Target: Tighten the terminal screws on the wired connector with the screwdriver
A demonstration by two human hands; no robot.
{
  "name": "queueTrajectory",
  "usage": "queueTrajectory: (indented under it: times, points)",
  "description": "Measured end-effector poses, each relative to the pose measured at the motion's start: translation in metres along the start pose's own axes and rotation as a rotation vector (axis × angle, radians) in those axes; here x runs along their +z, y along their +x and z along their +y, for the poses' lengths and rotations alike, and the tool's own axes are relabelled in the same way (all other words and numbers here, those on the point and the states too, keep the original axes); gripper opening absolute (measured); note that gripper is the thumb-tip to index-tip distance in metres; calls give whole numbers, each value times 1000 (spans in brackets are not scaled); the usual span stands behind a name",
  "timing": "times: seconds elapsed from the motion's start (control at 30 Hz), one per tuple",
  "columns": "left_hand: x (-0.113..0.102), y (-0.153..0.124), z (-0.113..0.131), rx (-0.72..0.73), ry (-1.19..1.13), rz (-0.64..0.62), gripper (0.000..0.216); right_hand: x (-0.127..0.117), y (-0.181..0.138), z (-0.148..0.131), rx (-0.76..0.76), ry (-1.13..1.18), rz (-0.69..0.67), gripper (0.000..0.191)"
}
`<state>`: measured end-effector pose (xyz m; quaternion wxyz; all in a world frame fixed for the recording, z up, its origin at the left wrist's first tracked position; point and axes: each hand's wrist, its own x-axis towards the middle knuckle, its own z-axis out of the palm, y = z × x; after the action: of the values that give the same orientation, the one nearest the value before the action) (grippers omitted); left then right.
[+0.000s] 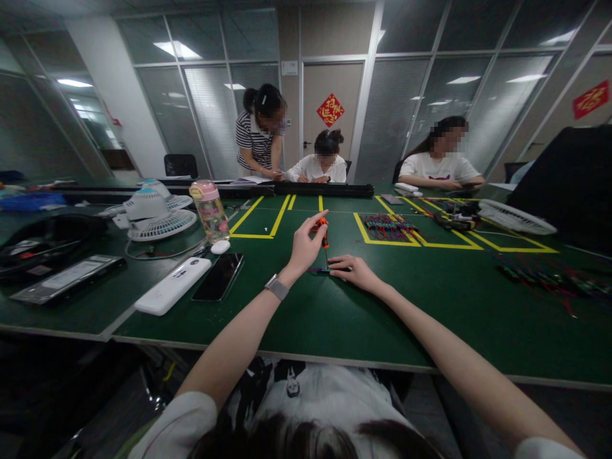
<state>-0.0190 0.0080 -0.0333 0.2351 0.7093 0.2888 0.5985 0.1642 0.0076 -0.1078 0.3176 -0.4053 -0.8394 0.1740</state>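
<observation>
Head view: screwdriver (326, 239) in left fingers (314, 221), small part (326, 270) at right fingers (342, 262)

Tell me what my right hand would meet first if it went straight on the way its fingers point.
Your right hand would likely meet the small wired board at its fingertips; the screwdriver stands right there too, and unclear depth means its shaft might come first.

screwdriver (326, 241): orange, black | bench (268, 319): green | tape (251, 236): yellow | phone (218, 277): black | bottle lid (204, 190): pink | shirt (249, 141): black-and-white stripes | door sign (331, 110): red, gold
</observation>
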Motion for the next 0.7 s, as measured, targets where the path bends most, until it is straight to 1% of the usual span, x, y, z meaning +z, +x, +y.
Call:
queueTrajectory:
  times: [0.1,0.17,0.3,0.37,0.47,0.57,0.63,0.7]
  points:
    - [-1,-1,0,19,84,47,29,0,0,-1,3,-2,0,23]
    - [-1,-1,1,15,98,31,30,0,0,-1,7,4,2,23]
    - [0,-1,1,3,31,3,35,0,0,-1,11,12,0,24]
    - [0,-1,1,13,36,36,33,0,0,0,12,12,0,24]
    - [-1,-1,1,25,116,78,30,0,0,1,8,11,1,24]
    - [-2,-1,2,-2,136,57,31,1,0,1,6,4,2,24]
    - [-2,-1,2,-7,93,27,34,1,0,0,6,2,4,24]
    - [-1,-1,2,5,56,23,35,0,-1,0,6,5,5,24]
